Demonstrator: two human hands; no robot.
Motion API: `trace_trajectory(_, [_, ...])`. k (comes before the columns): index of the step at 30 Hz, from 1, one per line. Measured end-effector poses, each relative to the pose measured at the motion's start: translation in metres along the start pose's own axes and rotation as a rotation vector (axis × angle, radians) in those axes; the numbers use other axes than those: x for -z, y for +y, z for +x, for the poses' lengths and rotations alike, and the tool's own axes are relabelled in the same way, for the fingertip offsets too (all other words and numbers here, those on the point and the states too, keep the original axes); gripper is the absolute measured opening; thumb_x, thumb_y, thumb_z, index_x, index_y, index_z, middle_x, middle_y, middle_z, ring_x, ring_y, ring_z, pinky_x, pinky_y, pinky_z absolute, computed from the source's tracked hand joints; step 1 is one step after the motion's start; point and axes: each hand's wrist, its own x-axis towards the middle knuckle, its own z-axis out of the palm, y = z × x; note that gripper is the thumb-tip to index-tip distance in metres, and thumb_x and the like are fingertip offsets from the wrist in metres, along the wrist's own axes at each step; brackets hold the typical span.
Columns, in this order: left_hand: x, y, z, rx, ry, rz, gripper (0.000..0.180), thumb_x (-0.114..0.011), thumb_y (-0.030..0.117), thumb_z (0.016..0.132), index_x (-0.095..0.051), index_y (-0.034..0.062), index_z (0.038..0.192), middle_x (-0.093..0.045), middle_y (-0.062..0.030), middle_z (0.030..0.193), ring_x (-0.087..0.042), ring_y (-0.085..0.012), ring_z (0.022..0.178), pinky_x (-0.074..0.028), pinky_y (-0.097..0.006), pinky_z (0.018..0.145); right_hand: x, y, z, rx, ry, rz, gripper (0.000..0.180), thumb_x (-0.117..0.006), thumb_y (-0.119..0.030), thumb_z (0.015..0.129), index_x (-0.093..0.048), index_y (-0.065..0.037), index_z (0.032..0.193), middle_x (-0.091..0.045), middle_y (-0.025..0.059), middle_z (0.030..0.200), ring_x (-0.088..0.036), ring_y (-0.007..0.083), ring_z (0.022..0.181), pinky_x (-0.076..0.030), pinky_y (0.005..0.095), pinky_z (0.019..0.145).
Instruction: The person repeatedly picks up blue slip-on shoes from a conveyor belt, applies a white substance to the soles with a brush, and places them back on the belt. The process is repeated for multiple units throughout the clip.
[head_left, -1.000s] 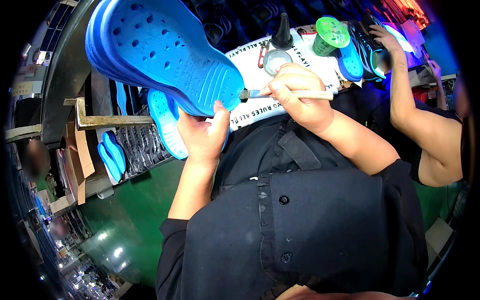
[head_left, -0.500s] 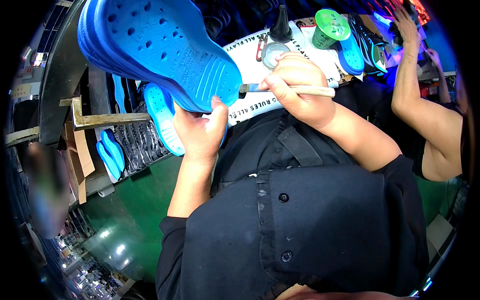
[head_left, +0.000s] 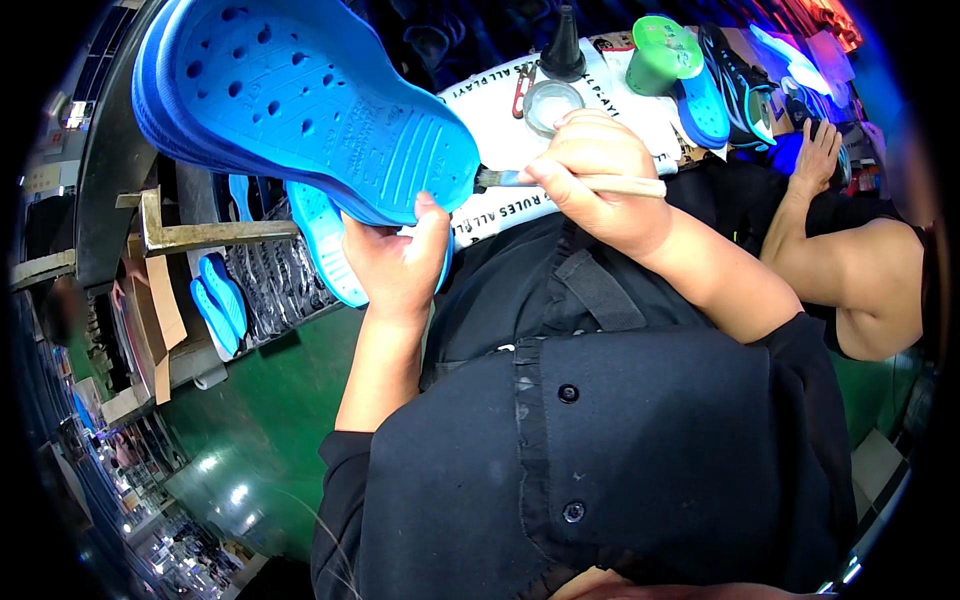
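My left hand [head_left: 395, 258] grips a stack of blue perforated insoles [head_left: 330, 110] by the heel end, thumb on top and fingers underneath. The stack tilts up toward the far left. Between the thumb and fingers of my right hand [head_left: 600, 195] is a flat brush with a pale wooden handle [head_left: 635, 186]. Its dark bristles meet the heel edge of the top insole. Just beyond my right hand stands a small round clear dish [head_left: 553, 106]. Another blue insole [head_left: 325, 235] lies under the stack, partly hidden by it and my left hand.
Behind the dish are a black cone-shaped bottle [head_left: 563, 50] and a red cutter [head_left: 522, 92]. A green-lidded cup [head_left: 655, 70], blue insole [head_left: 703, 112] and black sneaker [head_left: 738, 90] stand farther right. A metal bar [head_left: 220, 237] juts in at left. A co-worker's arm [head_left: 815, 235] is at right.
The insole stack has shifted slightly left, and the brush has moved a little left with the heel edge. The co-worker's raised arm at right has come down.
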Motion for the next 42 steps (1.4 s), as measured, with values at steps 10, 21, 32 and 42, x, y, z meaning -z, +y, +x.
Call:
trace_trajectory(10, [-0.002, 0.001, -0.001, -0.074, 0.031, 0.012, 0.040, -0.065, 0.000, 0.074, -0.047, -0.0059, 0.110, -0.063, -0.0140, 0.096, -0.063, -0.0178, 0.085, -0.049, -0.029, 0.079, -0.005, -0.003, 0.002, 0.045, 0.030, 0.014, 0.012, -0.066, -0.010, 0.080, -0.065, -0.004, 0.070, -0.060, 0.0054, 0.060, -0.055, 0.0216, 0.053, -0.039, 0.0325, 0.056])
trace_trajectory(21, [0.001, -0.002, 0.003, -0.178, 0.069, 0.065, 0.036, -0.065, 0.001, 0.072, -0.051, -0.0055, 0.104, -0.065, -0.0138, 0.091, -0.064, -0.0177, 0.080, -0.050, -0.029, 0.075, 0.001, -0.009, 0.003, 0.021, 0.011, -0.054, 0.018, -0.069, -0.013, 0.076, -0.062, -0.004, 0.063, -0.056, 0.0067, 0.057, -0.054, 0.0227, 0.054, -0.038, 0.0331, 0.056])
trace_trajectory(32, [0.002, 0.003, 0.005, -0.069, 0.059, -0.018, 0.039, -0.064, 0.000, 0.075, -0.046, -0.0058, 0.109, -0.063, -0.0148, 0.094, -0.064, -0.0191, 0.079, -0.051, -0.029, 0.074, 0.001, -0.017, 0.004, -0.005, -0.078, -0.119, 0.011, -0.062, -0.011, 0.080, -0.065, -0.006, 0.070, -0.058, 0.0045, 0.063, -0.056, 0.0208, 0.061, -0.044, 0.0380, 0.080])
trace_trajectory(42, [-0.002, 0.018, 0.010, 0.133, 0.022, -0.090, 0.044, -0.056, 0.002, 0.082, -0.034, -0.0051, 0.119, -0.058, -0.0213, 0.099, -0.065, -0.0220, 0.064, -0.056, -0.029, 0.053, 0.020, -0.006, -0.005, 0.047, 0.011, -0.137, 0.006, -0.063, -0.005, 0.080, -0.066, -0.001, 0.079, -0.061, 0.0062, 0.065, -0.057, 0.0214, 0.058, -0.042, 0.0315, 0.058])
